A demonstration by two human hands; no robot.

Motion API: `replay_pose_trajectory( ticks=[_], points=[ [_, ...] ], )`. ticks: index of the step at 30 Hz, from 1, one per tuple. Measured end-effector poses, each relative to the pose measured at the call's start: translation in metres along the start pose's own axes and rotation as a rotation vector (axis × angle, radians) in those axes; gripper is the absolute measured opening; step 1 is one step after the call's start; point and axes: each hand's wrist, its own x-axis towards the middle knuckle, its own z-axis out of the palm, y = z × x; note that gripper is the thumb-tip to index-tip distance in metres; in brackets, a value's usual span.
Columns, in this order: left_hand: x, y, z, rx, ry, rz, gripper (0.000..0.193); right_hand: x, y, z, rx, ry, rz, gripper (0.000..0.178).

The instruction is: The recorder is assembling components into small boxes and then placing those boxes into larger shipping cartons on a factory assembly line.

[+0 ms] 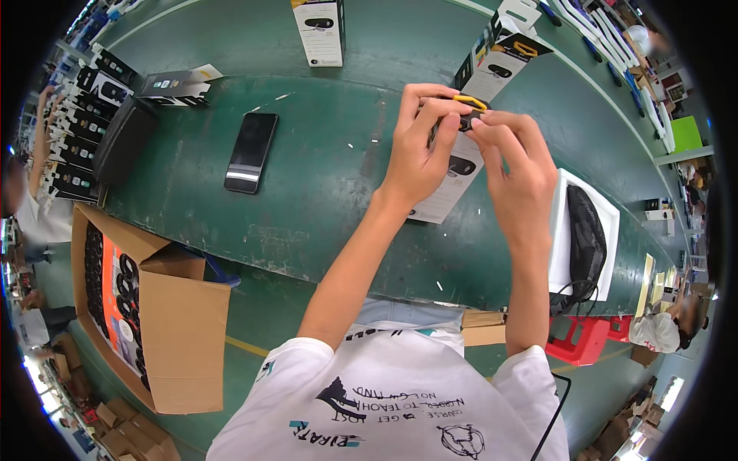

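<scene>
Near the middle of the bench, a tall white and black box (452, 178) with a dark device pictured on its front is under my two hands. At its top end, a black part with a yellow rim (470, 102) shows between my fingers; whether it is the box's flap or a separate piece is hard to tell. My left hand (421, 146) curls its fingers and thumb around the left side of that top. From the right, my right hand (519, 154) pinches at the same spot. My fingers partly hide the box's upper end.
A similar box (492, 73) with raised flaps stands behind; another (320, 34) is at the far edge. A phone (251, 154) lies left of centre. Several packed boxes (81, 127) line the left. A white tray (559, 253) holds a black pouch (586, 238). A carton (184, 338) stands front left.
</scene>
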Motion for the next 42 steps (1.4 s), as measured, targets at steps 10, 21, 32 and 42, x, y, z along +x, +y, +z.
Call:
replay_pose_trajectory(
  ticks=[10,21,32,42],
  points=[
    [-0.003,-0.002,0.002,-0.004,0.002,-0.044,0.021,0.004,-0.01,-0.002,-0.014,-0.015,0.086,0.016],
    [-0.006,0.002,-0.003,0.029,-0.043,0.058,0.011,0.04,-0.017,-0.03,0.175,-0.27,0.41,0.018],
    [-0.032,0.023,-0.018,-0.147,-0.099,0.04,0.015,0.003,0.015,-0.045,0.328,-0.455,0.216,0.038],
    [-0.047,0.047,-0.021,0.02,-0.065,0.111,0.034,-0.026,0.018,-0.028,0.72,-0.321,0.375,0.1]
  ],
)
